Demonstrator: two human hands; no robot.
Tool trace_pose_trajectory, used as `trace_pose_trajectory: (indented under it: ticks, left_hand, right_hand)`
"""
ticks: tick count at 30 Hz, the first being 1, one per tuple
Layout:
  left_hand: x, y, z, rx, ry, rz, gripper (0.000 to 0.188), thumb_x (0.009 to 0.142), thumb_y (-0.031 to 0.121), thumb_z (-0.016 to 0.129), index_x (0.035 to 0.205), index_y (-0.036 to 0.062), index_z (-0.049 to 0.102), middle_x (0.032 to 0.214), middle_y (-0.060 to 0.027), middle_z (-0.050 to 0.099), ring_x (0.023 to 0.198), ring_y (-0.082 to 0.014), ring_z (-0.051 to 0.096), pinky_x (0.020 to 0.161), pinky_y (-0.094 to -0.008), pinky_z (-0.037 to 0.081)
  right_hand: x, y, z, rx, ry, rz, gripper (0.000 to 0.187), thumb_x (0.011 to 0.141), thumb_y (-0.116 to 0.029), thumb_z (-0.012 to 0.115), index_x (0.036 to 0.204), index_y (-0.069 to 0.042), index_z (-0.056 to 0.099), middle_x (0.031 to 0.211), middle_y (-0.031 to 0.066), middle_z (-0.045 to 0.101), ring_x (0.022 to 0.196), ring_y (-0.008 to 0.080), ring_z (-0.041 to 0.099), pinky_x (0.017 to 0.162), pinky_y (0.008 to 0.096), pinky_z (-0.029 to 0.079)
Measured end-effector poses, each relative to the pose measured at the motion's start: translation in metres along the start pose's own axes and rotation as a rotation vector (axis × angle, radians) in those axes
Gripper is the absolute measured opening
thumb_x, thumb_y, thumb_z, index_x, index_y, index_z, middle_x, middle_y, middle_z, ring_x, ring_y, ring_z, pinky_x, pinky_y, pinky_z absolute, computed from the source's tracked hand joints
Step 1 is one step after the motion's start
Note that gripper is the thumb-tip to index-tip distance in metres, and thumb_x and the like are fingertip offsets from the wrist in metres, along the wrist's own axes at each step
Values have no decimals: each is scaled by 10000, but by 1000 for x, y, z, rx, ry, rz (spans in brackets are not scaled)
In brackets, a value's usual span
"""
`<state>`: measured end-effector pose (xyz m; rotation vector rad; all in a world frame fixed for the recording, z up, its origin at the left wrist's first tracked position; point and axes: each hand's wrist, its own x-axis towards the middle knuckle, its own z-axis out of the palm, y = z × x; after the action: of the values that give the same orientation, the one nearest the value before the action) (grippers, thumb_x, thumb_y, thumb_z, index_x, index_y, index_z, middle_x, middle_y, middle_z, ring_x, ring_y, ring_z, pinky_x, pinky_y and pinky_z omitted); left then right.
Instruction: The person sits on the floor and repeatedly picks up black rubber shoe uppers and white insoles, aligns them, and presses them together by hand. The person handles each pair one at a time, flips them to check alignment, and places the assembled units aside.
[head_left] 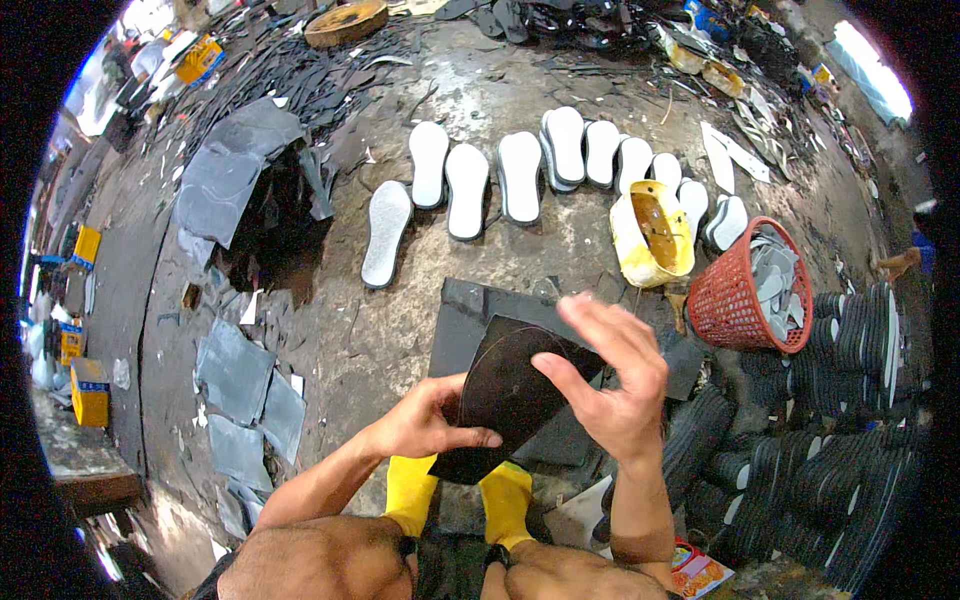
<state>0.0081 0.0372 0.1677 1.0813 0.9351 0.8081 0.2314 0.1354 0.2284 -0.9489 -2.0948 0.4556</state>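
A black rubber-like sheet (515, 390) with a faint curved line near its edge is held up over my lap. My left hand (425, 415) grips its lower left side, thumb on the face and fingers behind. Over the sheet's right side is my right hand (618, 385), its fingers stretched out and slightly blurred, the thumb apart from them. That thumb tip is against or just above the sheet; I cannot tell which. Beneath, a dark flat slab (462, 310) lies on the floor in front of my yellow socks (408, 495).
Several white-topped soles (467, 190) stand in an arc ahead. A yellow cut-open container (625, 240) and a red basket (725, 295) of grey scraps sit to the right, near stacked dark soles (830, 470). Grey sheets (235, 370) lie left; black offcuts (240, 85) litter the far floor.
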Motion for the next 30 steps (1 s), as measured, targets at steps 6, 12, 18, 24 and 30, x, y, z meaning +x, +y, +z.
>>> trace_pose_trajectory:
  ticks: [6, 12, 18, 24, 30]
  left_hand:
    - [-7, -2, 3, -24, 79, 22, 506, 860, 12, 785, 1328, 4, 591, 1171, -57, 713, 1065, -104, 622, 961, -319, 516]
    - [-13, 1, 0, 113, 10, -14, 474, 862, 38, 792, 1297, -3, 608, 1136, -53, 722, 1024, -96, 629, 911, -313, 528]
    - [-15, 2, 3, -12, -25, -64, 487, 855, 75, 812, 1293, 9, 610, 1141, -41, 712, 1038, -100, 623, 927, -307, 523]
    - [-15, 5, -7, -262, 103, -158, 541, 845, 72, 820, 1328, 17, 584, 1205, -49, 695, 1107, -137, 630, 1015, -333, 495]
    - [-13, 6, -25, -236, 102, -117, 521, 852, 75, 816, 1318, 16, 590, 1210, -51, 693, 1110, -138, 629, 1020, -335, 491]
  right_hand:
    - [4, -14, 9, 112, 77, -207, 153, 798, -44, 799, 910, -68, 698, 1026, 101, 757, 991, 261, 738, 825, 369, 572]
    - [-1, -17, 8, 252, 57, 68, 119, 841, -3, 753, 940, -20, 689, 1001, 155, 758, 896, 275, 755, 775, 339, 587]
    - [-2, -14, 19, 459, -15, 377, 57, 870, -11, 726, 911, 12, 695, 903, 115, 754, 818, 174, 731, 745, 292, 571]
    - [1, 4, 24, 811, -274, 622, 612, 771, 10, 844, 1308, 13, 550, 1100, 112, 722, 949, 149, 691, 841, 278, 558]
    - [-4, 32, 0, 908, -582, 743, 729, 708, 48, 871, 1361, 12, 548, 1147, 105, 712, 948, 158, 697, 869, 299, 567]
